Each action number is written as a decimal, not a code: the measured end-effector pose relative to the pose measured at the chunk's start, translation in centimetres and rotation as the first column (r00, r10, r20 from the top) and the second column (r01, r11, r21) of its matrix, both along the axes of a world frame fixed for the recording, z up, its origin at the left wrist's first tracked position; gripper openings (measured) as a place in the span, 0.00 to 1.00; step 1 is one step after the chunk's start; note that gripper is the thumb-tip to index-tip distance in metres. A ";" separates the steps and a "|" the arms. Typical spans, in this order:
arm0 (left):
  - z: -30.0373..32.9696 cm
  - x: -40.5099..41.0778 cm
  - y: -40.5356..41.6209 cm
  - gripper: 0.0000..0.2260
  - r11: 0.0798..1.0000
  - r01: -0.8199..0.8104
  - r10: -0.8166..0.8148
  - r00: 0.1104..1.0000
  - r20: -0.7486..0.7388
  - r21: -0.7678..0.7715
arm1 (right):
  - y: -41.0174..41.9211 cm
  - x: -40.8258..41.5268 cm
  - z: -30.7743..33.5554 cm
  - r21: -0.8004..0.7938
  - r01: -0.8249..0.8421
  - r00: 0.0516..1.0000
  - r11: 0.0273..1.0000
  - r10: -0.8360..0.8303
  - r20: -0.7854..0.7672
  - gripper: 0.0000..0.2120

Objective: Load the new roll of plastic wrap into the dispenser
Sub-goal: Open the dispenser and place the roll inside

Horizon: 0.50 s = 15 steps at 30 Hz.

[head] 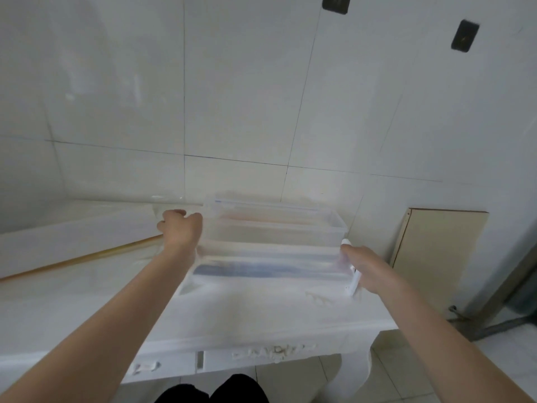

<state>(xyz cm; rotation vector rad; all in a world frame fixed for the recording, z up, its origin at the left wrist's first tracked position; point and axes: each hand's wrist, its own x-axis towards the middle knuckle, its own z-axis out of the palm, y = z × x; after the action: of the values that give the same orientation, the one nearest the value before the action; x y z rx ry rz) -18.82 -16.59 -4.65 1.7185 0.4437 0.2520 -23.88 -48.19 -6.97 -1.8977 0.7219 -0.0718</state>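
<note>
While the whole frame is smeared by motion blur, both arms reach in from the bottom corners toward the middle. The left hand (180, 226) sits left of centre with its fingers curled over the left end of a clear plastic dispenser (273, 245). The right hand (366, 267), right of centre, lies against the dispenser's right end beside a white end piece (353, 282); whether its fingers grip that end cannot be told.

The dispenser is a long transparent box with its lid raised toward the wall, resting on the white tabletop (247, 312) in the centre of the frame. Pale bands show inside it, too blurred to tell if one is the roll.

The tabletop has a carved white front edge and a curved leg at the lower right. A thin yellowish rod (78, 260) lies along the surface at the left. A tiled white wall (247, 97) fills the upper frame, with 2 dark fittings at the upper right. A beige board (441, 251) leans against it at the right.
</note>
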 end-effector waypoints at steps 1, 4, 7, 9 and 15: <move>-0.1 -0.1 0.2 0.04 0.999 0.011 -0.012 1.000 -0.023 -0.035 | -0.1 -0.1 0.1 0.011 0.000 1.000 1.000 0.000 0.006 0.09; -0.5 -0.5 0.9 0.09 0.991 0.087 -0.097 0.990 -0.106 -0.099 | -0.3 -0.1 0.0 0.026 -0.011 1.000 1.000 0.011 0.001 0.10; -1.0 -1.2 1.5 0.15 0.963 0.159 -0.198 0.966 -0.168 -0.219 | 0.0 -0.3 0.3 0.052 -0.018 1.000 0.998 0.018 0.004 0.09; -1.2 -2.0 1.5 0.07 0.952 0.190 -0.243 0.945 -0.218 -0.239 | 0.1 -0.4 0.4 0.066 -0.019 1.000 0.998 0.019 0.003 0.06; -2.3 -2.2 0.9 0.10 0.938 0.241 -0.295 0.933 -0.208 -0.250 | -0.1 -0.9 0.6 0.159 -0.001 1.000 0.987 0.000 0.012 0.08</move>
<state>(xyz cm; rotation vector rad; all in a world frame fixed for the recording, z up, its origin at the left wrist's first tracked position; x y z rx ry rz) -21.01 -15.74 -6.90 1.5735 0.3914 -0.2044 -24.82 -48.25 -6.41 -1.7436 0.6983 -0.0244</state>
